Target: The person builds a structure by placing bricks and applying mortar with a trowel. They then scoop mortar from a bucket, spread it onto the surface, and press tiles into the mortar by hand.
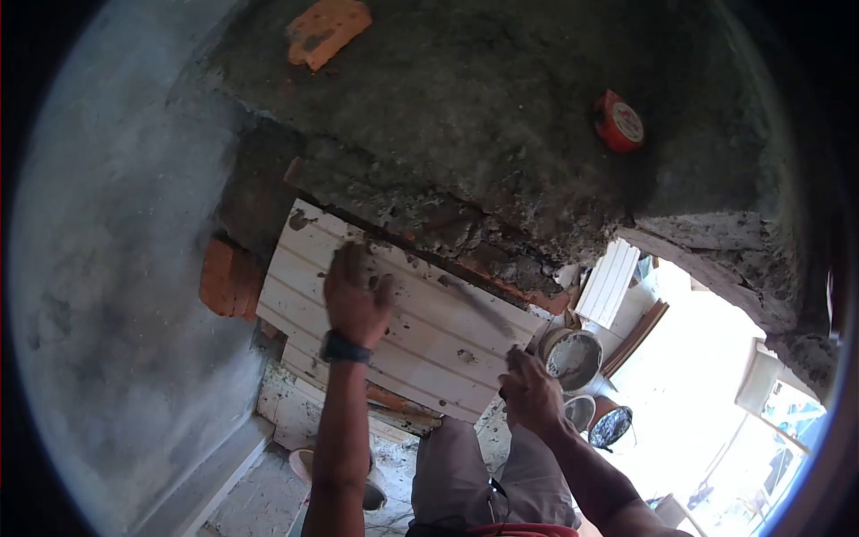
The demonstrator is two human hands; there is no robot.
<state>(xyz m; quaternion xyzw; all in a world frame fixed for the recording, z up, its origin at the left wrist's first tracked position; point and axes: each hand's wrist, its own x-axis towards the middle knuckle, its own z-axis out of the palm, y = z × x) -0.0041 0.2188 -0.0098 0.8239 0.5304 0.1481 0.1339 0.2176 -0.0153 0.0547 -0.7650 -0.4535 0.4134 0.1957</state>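
A white grooved panel (420,331), spotted with mortar, lies tilted against the rough edge of a cement surface. My left hand (356,295), with a dark band at the wrist, rests on the panel's upper left part, fingers spread and empty. Near the panel's right end, my right hand (530,389) is closed around the handle of what looks like a trowel (488,311). Its grey blade is smeared by motion and points up and left over the panel. Crumbly wet mortar (447,224) and bits of brick run along the panel's upper edge.
A red tape measure (619,123) and a broken brick (327,31) lie on the cement surface (465,89). Another brick (230,279) sits left of the panel by the grey wall (116,268). Lower right stand a mortar bucket (573,358) and a dark bucket (610,423).
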